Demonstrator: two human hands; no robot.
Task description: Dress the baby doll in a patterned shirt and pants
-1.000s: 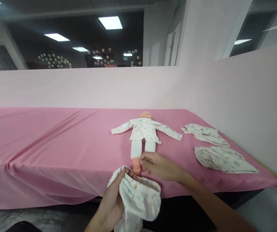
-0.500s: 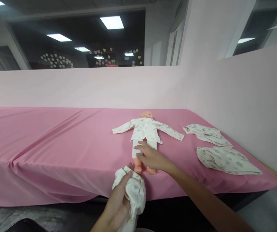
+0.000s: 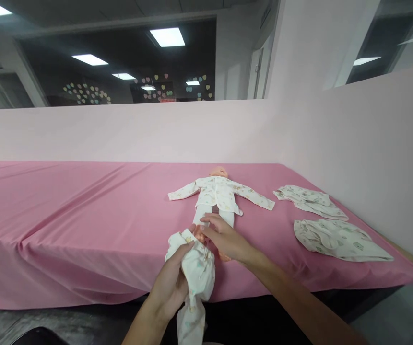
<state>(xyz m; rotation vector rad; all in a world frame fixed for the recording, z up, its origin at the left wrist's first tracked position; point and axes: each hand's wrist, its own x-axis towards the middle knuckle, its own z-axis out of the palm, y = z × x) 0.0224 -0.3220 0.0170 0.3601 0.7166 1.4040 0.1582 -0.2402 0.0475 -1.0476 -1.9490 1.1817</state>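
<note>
A baby doll (image 3: 219,171) lies on its back in a white printed long-sleeved top (image 3: 216,190) with white coverings on its legs. Bunched white printed trousers (image 3: 198,268) are in my left hand (image 3: 172,282), thumb over the gathered waistband, one leg hanging below the table edge. The waistband is right at the doll's foot (image 3: 199,233) on the left side. My right hand (image 3: 226,238) has its fingers and thumb around that foot, partly covering it. Behind my right wrist the other foot (image 3: 224,257) rests near the table's front edge.
Two folded white printed garments, one farther back (image 3: 310,201) and one nearer (image 3: 341,240), lie on the right. A pink cloth (image 3: 84,211) covers the table and hangs over its front. Pale walls (image 3: 137,134) stand behind and at right, with windows above.
My right hand has closed on the doll's left-side foot, and that leg has shifted up and left. My left hand has brought the trousers' waistband up to the foot.
</note>
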